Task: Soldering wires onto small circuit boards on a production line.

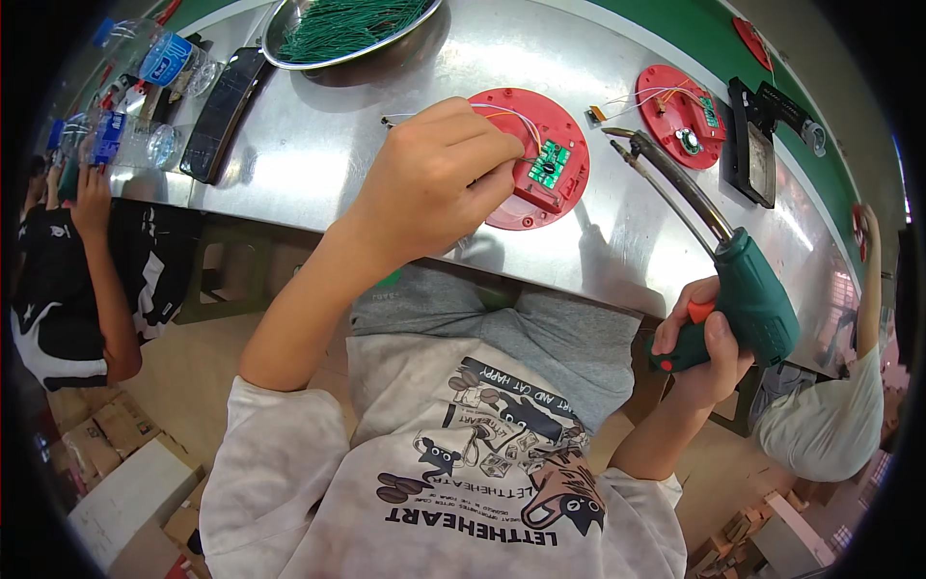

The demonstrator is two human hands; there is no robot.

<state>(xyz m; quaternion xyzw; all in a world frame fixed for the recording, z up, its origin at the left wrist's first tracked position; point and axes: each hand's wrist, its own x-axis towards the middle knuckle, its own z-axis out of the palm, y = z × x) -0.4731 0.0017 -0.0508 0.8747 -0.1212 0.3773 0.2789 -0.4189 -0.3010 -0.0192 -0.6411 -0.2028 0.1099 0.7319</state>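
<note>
A round red plastic cover (526, 214) lies on the metal table in front of me, with a small green circuit board (549, 164) set in it. My left hand (449, 174) is over the cover's left side, thumb and fingers pinched at the board's edge on what looks like a thin wire, mostly hidden by the fingers. White and orange wires (521, 116) arch from behind this hand to the board. On the right, my right hand (709, 338) grips a green soldering gun (757, 299) by its handle, a finger near the orange trigger. Its tip is raised, apart from the board.
A metal bowl (280, 50) of green wires stands at the back. Left of it are a black phone (224, 116) and plastic bottles (164, 60). A second red cover (666, 116) with wires and a black holder (752, 145) are at the right. Other people sit on both sides.
</note>
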